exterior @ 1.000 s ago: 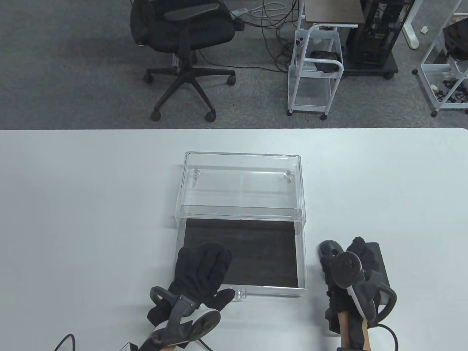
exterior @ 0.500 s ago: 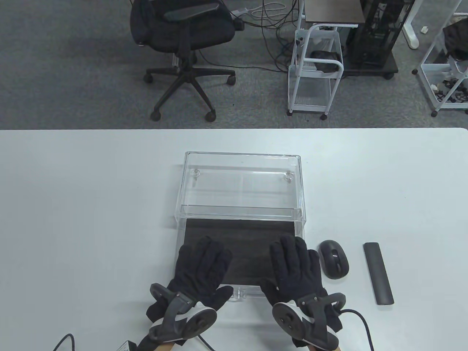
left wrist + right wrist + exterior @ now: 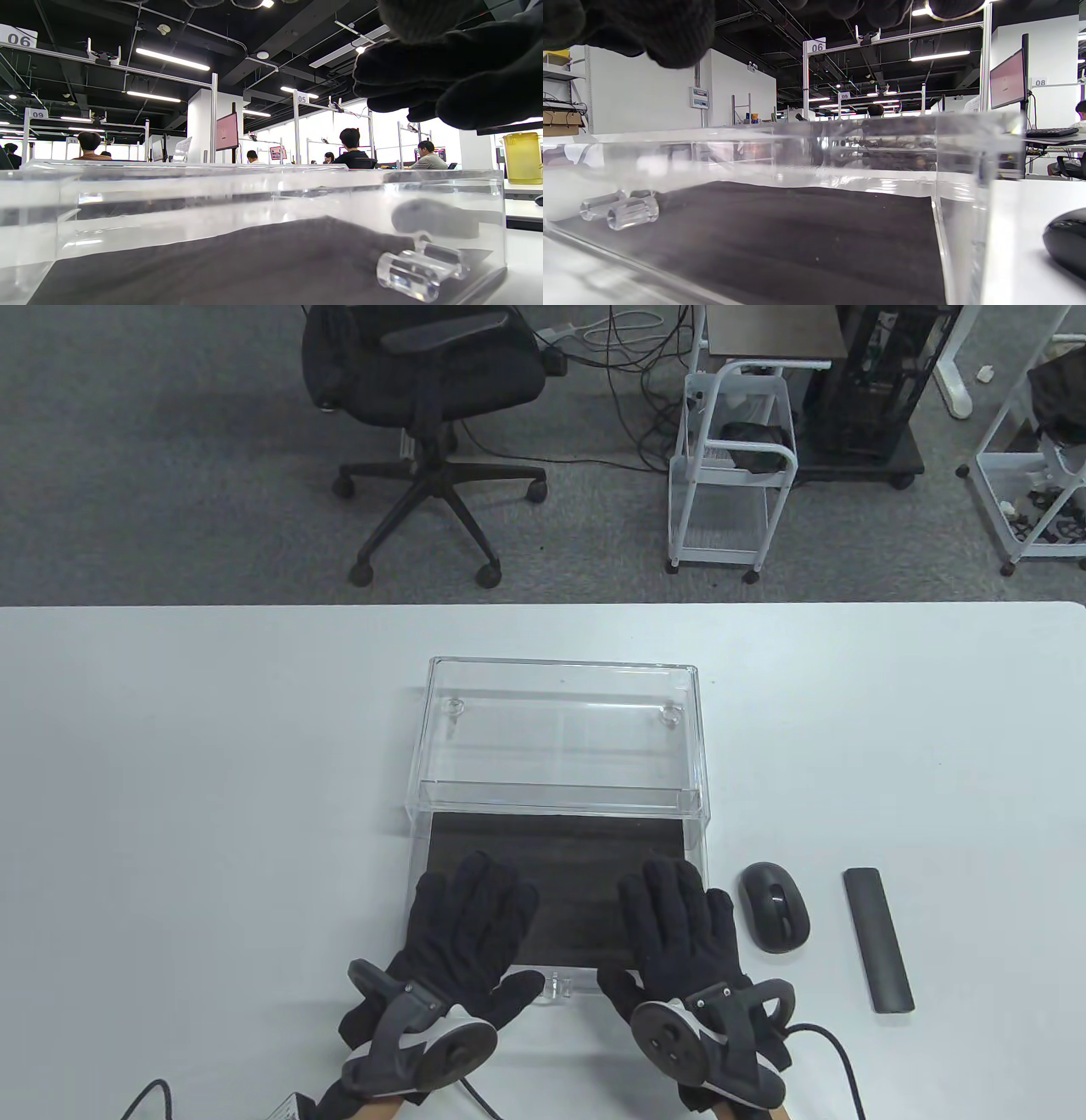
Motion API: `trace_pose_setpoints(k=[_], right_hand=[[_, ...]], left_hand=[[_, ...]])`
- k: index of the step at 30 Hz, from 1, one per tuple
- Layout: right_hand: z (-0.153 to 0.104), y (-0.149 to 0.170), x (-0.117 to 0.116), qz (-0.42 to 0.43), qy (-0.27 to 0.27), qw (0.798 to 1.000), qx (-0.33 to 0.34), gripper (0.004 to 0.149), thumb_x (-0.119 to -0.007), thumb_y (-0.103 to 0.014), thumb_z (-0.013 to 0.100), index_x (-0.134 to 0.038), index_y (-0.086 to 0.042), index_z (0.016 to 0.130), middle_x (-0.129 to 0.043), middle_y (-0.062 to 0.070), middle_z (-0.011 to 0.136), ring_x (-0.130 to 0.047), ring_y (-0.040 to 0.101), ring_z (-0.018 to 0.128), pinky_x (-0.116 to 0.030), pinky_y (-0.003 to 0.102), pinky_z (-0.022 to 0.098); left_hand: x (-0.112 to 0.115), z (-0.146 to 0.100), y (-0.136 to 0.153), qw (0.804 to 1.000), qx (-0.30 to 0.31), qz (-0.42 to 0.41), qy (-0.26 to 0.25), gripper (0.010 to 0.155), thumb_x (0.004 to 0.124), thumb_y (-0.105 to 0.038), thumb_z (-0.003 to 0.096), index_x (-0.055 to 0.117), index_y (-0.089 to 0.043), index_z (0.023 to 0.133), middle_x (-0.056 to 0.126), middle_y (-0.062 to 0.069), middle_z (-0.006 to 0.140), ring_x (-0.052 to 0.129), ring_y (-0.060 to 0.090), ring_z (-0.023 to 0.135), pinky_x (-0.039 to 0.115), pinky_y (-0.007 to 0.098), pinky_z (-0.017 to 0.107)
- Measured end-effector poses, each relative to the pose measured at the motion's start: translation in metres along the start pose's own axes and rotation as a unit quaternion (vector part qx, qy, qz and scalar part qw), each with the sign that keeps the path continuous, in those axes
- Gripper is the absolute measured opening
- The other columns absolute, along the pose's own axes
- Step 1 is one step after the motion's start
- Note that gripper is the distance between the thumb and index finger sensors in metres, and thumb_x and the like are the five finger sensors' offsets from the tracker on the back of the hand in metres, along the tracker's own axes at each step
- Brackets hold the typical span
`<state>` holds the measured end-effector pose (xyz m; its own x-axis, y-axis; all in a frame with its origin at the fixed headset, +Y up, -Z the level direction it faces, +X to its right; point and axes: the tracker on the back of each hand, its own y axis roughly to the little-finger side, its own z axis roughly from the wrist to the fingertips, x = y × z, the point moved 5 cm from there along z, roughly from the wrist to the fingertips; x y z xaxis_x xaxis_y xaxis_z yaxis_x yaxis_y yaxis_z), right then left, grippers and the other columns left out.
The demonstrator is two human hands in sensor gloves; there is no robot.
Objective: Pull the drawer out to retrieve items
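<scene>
A clear acrylic case (image 3: 560,729) stands mid-table with its drawer (image 3: 700,899) pulled out toward me. Only a black liner (image 3: 577,840) shows inside the drawer. A black mouse (image 3: 772,908) and a black bar-shaped remote (image 3: 878,940) lie on the table right of the drawer. My left hand (image 3: 467,916) and right hand (image 3: 679,916) are both open and flat, fingers spread, over the drawer's front part, either side of the clear handle (image 3: 556,987). In the wrist views the fingers (image 3: 445,76) (image 3: 628,25) hang above the drawer's front wall, holding nothing.
The white table (image 3: 212,780) has bare room left, right and behind the case. The mouse also shows in the right wrist view (image 3: 1067,241), close to the drawer's right wall. An office chair (image 3: 424,381) and a white cart (image 3: 730,475) stand on the floor beyond the table.
My right hand left the mouse and remote at the right and moved left over the drawer, palm down. The left hand stayed over the drawer. The drawer has not moved.
</scene>
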<state>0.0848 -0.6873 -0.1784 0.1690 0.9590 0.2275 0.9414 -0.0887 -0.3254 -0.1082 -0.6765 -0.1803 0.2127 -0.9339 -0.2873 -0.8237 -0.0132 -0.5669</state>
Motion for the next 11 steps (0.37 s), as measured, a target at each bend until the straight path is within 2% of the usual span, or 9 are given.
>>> trace_pose_setpoints(k=[11], right_hand=[[0.0009, 0.002, -0.0054, 0.004, -0.02, 1.0, -0.003, 0.095, -0.07, -0.059, 0.05, -0.022, -0.012, 0.118, -0.026, 0.021, 0.123, -0.038, 0.05, 0.112, -0.045, 0.072, 0.074]], left_hand=[[0.0, -0.0001, -0.0016, 1.0, 0.004, 0.0, 0.004, 0.091, 0.067, -0.063, 0.0477, 0.026, -0.023, 0.118, 0.029, 0.015, 0.126, 0.034, 0.044, 0.118, 0.042, 0.074, 0.077]])
